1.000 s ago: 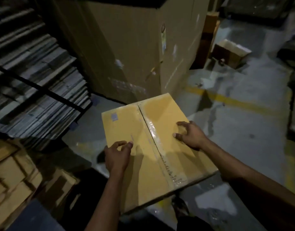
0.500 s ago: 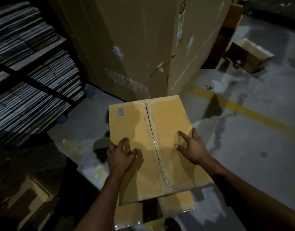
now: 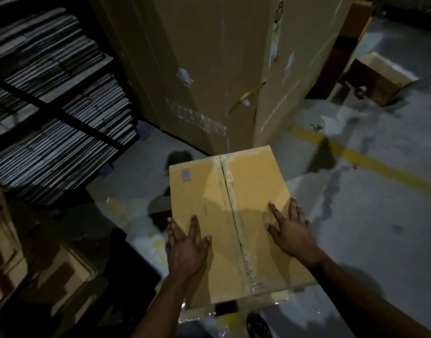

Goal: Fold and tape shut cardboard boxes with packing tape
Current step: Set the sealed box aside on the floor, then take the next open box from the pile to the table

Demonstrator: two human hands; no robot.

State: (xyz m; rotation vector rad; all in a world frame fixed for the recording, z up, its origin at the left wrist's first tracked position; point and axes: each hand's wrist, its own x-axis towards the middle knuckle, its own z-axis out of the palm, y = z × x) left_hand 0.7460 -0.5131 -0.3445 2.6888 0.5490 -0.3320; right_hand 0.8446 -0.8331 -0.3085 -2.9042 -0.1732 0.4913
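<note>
The box [image 3: 231, 215] sits low over the floor, its taped seam [image 3: 234, 215] running 12 to 6 between both hands. Left hand [image 3: 186, 247] and right hand [image 3: 291, 234] lie flat, fingers spread, equally near the seam.

Both forearms are bare to the lower frame edge, with no sleeve showing. The bare left hand [image 3: 186, 250] and bare right hand [image 3: 292, 234] carry no glove, ring or watch. Short fingernails catch the light.
</note>
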